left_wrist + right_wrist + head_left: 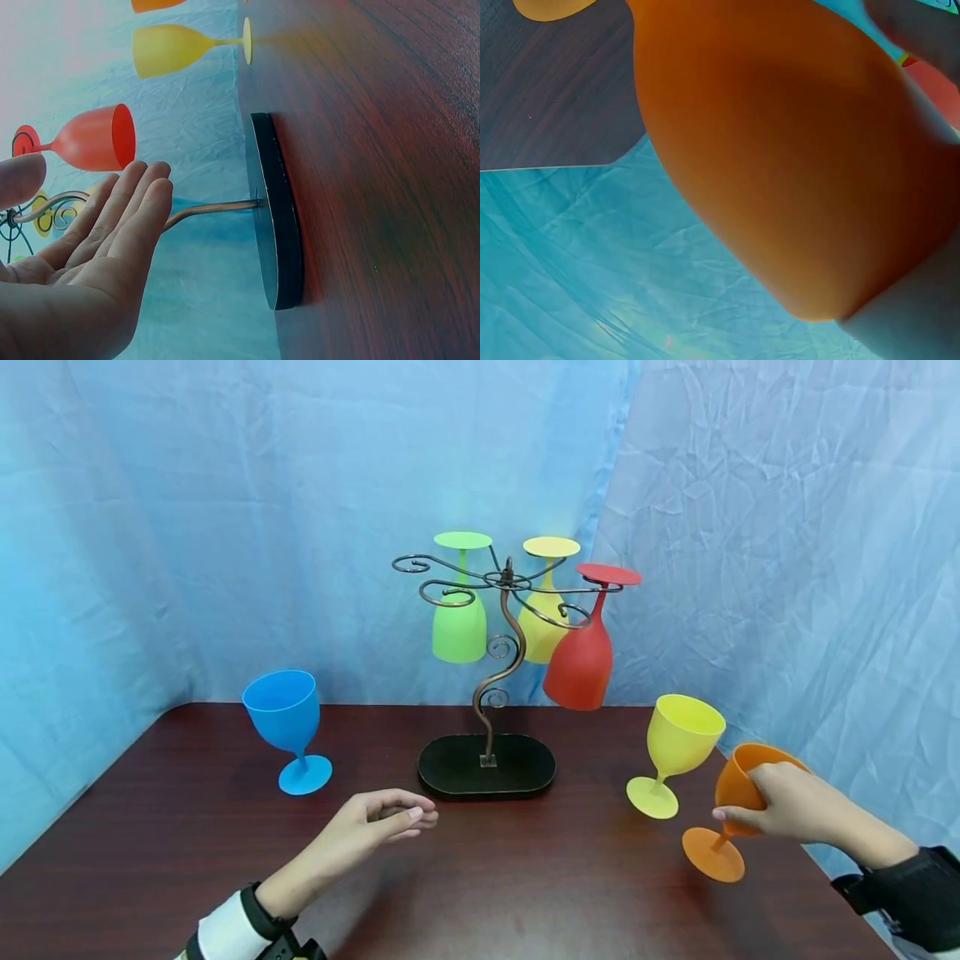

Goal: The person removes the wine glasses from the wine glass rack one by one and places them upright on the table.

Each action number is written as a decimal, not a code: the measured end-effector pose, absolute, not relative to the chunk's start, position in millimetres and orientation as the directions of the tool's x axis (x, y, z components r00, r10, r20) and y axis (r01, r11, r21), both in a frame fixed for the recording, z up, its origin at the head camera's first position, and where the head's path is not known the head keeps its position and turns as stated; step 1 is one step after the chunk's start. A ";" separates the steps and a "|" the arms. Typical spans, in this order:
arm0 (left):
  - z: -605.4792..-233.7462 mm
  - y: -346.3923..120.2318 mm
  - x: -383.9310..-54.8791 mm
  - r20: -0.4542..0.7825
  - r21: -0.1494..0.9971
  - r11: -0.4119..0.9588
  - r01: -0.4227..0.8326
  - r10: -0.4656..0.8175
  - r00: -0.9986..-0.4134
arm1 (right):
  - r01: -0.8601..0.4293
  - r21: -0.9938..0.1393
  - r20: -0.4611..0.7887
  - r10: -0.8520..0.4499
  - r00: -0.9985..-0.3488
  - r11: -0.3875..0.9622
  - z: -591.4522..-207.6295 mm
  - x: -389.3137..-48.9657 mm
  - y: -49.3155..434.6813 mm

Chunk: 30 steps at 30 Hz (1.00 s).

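My right hand [783, 802] grips the bowl of an orange goblet [737, 785] near the table's right edge. The goblet tilts a little; whether its foot touches the table I cannot tell. In the right wrist view the orange bowl [772, 150] fills most of the picture, hiding most of the fingers. My left hand [375, 827] hovers in front of the metal glass rack [498, 672], fingers relaxed and holding nothing. Upside down from the rack's arms hang a green goblet [460, 631], a yellow goblet [542, 631] and a red goblet [581, 664].
Left of the rack a blue goblet [283, 714] stands upright. A yellow-green goblet [678, 739] stands just left of the orange one. The rack's black oval base [450, 768] sits on the dark wooden table [525, 893]. Blue cloth [300, 485] hangs behind.
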<state>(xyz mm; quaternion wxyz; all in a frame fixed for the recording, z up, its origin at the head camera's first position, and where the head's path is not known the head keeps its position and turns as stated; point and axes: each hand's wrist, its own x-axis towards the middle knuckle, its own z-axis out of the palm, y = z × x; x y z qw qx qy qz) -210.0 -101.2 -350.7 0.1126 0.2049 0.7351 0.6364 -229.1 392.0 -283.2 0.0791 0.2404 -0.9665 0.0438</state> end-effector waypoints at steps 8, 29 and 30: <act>-348.7 -100.7 -208.2 0.096 0.982 0.106 0.158 0.441 -0.893 | -0.397 -0.082 0.216 -0.373 -0.902 0.914 -277.5 -226.1 388.2; -232.0 -36.8 -223.7 0.796 0.121 0.367 0.922 0.519 -0.311 | -0.609 0.183 0.650 -0.559 -0.514 0.772 -132.5 -253.9 279.3; -223.0 -30.5 -225.1 0.828 -0.004 0.355 0.935 0.525 -0.196 | -0.626 0.181 0.652 -0.569 -0.501 0.759 -129.4 -260.0 274.3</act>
